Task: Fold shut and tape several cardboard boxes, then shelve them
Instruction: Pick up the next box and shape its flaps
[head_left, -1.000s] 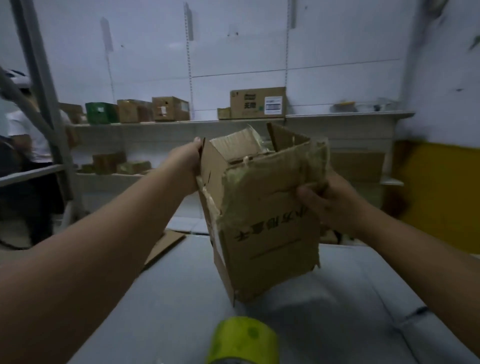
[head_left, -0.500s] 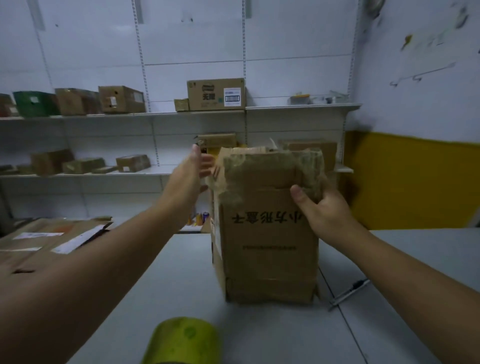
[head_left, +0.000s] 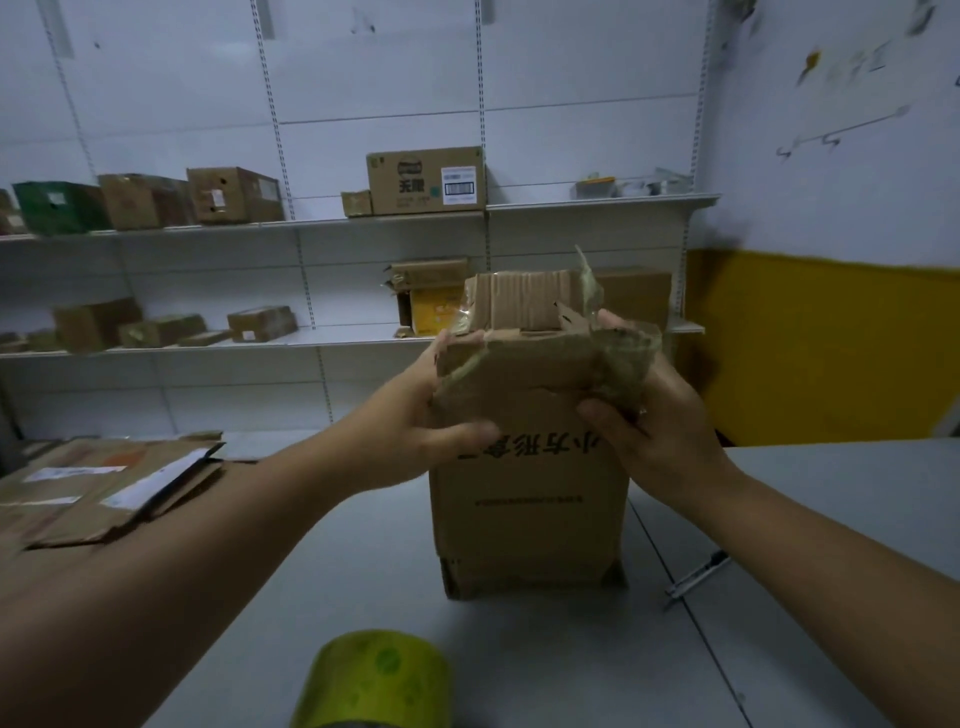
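On the grey table (head_left: 831, 493) below white wall shelves (head_left: 571, 205), the left hand (head_left: 415, 415) gripped the top left corner of the upright cardboard box (head_left: 530, 509), the right hand (head_left: 660, 431) clasped its tape-ragged front flap at top right, and a yellow-green tape roll (head_left: 374, 680) lay at the box's 7 o'clock.

Brown cardboard box (head_left: 530, 483) with black print, yellow-green tape roll (head_left: 374, 680), grey table (head_left: 519, 649), green box (head_left: 60, 207).

Cardboard box (head_left: 524, 499) upright on table (head_left: 831, 499); left hand (head_left: 415, 415), right hand (head_left: 660, 436) gripping near flap (head_left: 519, 364).
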